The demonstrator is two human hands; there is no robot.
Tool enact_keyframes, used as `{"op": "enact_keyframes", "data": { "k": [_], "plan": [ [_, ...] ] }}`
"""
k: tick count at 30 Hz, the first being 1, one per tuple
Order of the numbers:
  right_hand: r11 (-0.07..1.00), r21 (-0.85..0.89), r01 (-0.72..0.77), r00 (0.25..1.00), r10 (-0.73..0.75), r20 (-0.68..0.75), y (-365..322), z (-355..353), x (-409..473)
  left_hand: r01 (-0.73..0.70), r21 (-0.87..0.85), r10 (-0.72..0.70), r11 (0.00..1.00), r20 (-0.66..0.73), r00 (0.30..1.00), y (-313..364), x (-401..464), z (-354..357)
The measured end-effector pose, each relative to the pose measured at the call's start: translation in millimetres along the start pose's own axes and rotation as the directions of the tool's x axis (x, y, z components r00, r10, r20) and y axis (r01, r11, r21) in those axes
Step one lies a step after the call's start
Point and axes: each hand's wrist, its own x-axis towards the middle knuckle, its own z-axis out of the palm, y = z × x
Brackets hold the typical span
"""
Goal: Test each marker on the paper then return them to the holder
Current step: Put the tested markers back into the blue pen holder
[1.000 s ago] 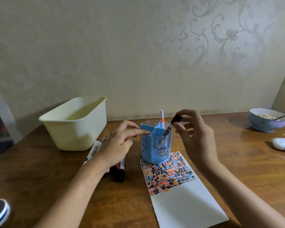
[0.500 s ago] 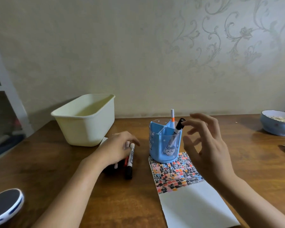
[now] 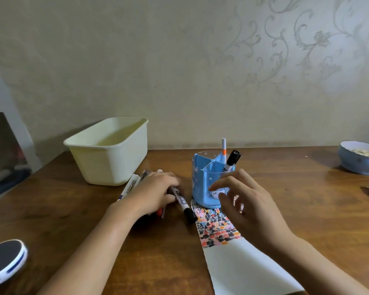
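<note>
- My left hand (image 3: pixel 156 192) lies on the marker pile (image 3: pixel 132 186) beside the holder (image 3: pixel 209 184), fingers curled on a black-capped marker (image 3: pixel 182 200); cap end points at the paper (image 3: pixel 239 265).
- My right hand (image 3: pixel 249 207) hovers in front of the holder, fingers loosely spread, holding nothing.
- Two markers stand in the holder: orange-banded one (image 3: pixel 223 149), black one (image 3: pixel 232 160) leaning.
- Judgement: markers are light, rigid, smooth plastic; they roll. Grip mid-barrel, pull the cap with the other hand.
- Holder probably light and tippy; it sits on the paper's top edge.
- Cream tub (image 3: pixel 109 152) blocks the left rear; open table (image 3: pixel 307 199) to the right, and white paper below the swatches.
</note>
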Motion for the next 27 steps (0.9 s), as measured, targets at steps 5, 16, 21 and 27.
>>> {"op": "enact_keyframes", "data": {
  "k": [5,16,21,27],
  "plan": [
    [0.999,0.015,-0.036,0.997,0.035,0.067,2,1,0,0.01,-0.239,-0.022,0.971,-0.045,0.999,11,-5,-13],
    [0.986,0.16,-0.046,0.992,0.027,0.12,-5,8,-2,-0.116,-0.397,0.111,0.91,-0.037,0.993,23,-5,-17],
    [0.946,0.298,-0.124,0.99,0.137,-0.021,-1,-2,4,-0.219,-0.522,0.154,0.825,-0.166,0.974,23,-7,-21],
    [0.887,0.443,-0.132,0.966,0.215,-0.142,-2,-16,10,-0.172,-0.53,0.038,0.83,-0.254,0.966,24,-7,-18]
  ]
}}
